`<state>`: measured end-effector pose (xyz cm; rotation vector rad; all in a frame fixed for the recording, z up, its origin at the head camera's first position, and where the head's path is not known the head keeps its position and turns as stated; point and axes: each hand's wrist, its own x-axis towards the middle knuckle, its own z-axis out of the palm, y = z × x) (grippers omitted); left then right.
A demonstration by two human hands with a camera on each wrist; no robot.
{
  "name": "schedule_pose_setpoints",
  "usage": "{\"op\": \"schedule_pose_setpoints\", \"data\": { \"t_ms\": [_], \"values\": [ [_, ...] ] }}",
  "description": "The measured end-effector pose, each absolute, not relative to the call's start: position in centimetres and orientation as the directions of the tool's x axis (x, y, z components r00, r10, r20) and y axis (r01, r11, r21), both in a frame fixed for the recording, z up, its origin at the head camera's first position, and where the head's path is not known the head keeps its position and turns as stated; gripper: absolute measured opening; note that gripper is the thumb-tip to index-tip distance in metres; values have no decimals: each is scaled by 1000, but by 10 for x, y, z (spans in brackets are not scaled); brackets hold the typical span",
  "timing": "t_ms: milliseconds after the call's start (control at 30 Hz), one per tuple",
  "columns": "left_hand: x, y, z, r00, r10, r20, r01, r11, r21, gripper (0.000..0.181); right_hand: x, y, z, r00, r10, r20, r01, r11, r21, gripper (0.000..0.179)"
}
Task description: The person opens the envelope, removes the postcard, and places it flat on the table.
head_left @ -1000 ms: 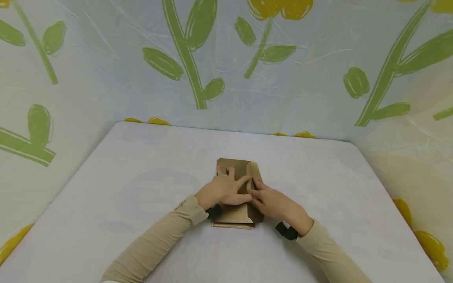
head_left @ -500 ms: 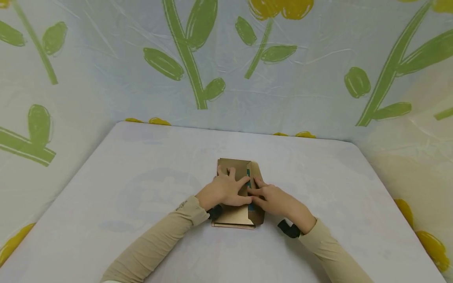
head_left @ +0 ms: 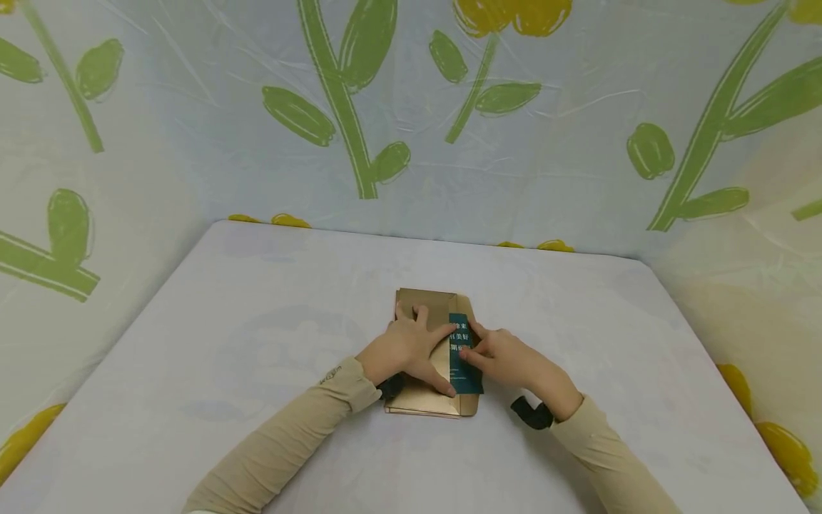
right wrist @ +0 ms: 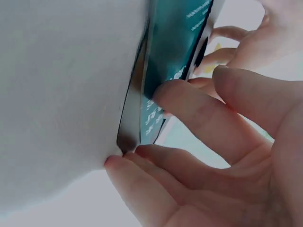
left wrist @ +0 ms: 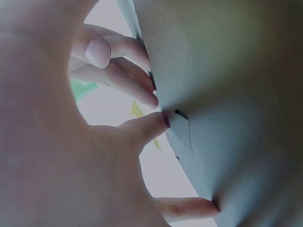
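Note:
A gold-brown paper envelope (head_left: 424, 300) lies on top of a small stack, its flap (head_left: 467, 405) folded out to the right. From its right opening shows a dark teal card (head_left: 467, 382) with white printed characters. My left hand (head_left: 411, 348) rests on the envelope with fingers spread, its thumb and index finger along the opening. My right hand (head_left: 510, 358) is at the card's right side. In the right wrist view one fingertip (right wrist: 165, 90) presses on the card (right wrist: 175, 33), the thumb stands clear, and other fingers touch at the flap's outer edge.
The stack lies near the middle of a pale cloth-covered table (head_left: 308, 285). A floral sheet (head_left: 546, 164) with green stems and yellow flowers rises behind and at both sides. Dark wrist mounts (head_left: 531, 412) sit under the sleeves.
The teal card has come out rightward from the envelope, from hidden to a wide strip with text. My right hand moved slightly right; my left thumb shifted toward me while that hand stayed.

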<state>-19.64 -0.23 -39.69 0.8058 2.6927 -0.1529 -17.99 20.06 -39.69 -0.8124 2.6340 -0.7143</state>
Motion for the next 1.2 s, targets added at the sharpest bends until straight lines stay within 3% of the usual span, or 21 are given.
{"op": "schedule_pose_setpoints", "data": {
  "t_ms": [167, 367, 500, 867, 1033, 1200],
  "values": [
    [-196, -3, -399, -786, 514, -343, 559, 828, -40, 118, -179, 198, -397, -801, -593, -79, -482, 718, -502, 26],
    [-196, -3, -402, -791, 481, -379, 543, 837, -70, 122, -176, 196, -404, -774, -614, -156, -466, 718, -517, 69],
    [-195, -1, -401, -785, 482, -389, 553, 828, -90, 125, -172, 196, -406, -769, -607, -201, -438, 729, -526, 70],
    [-196, 0, -400, -790, 479, -382, 551, 828, -103, 126, -169, 195, -394, -836, -510, -201, -417, 830, -371, 62],
    [-196, 1, -400, -792, 477, -381, 551, 827, -110, 126, -169, 194, -394, -843, -517, -151, -440, 823, -360, 78],
    [-196, 2, -399, -791, 478, -383, 552, 827, -106, 125, -169, 196, -398, -822, -521, -229, -394, 812, -430, 89]
  ]
}}
